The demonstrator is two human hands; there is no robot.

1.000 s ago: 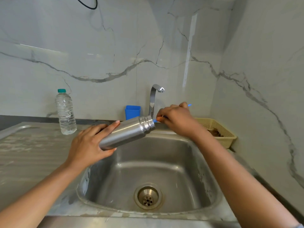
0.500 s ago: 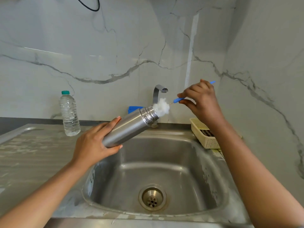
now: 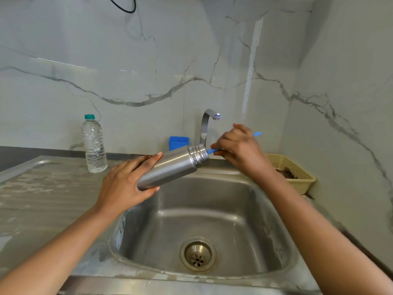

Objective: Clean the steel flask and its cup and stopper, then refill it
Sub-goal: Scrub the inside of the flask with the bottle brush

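The flask (image 3: 172, 165) is held tilted over the sink (image 3: 282, 241), mouth up toward the tap (image 3: 207, 124). The left hand (image 3: 125, 182) grips its lower body. The right hand (image 3: 240, 147) pinches a blue brush handle (image 3: 213, 150) that runs into the flask's mouth. On the counter (image 3: 42, 199) stand a water bottle (image 3: 93, 145) and a blue cup (image 3: 178, 142); a basket (image 3: 297, 173) sits at the right

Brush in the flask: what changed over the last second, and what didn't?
The right hand pulled the brush out until its white head showed at the mouth of the flask, then pushed it back in; only its blue handle shows now. The left hand still grips the tilted flask over the sink.
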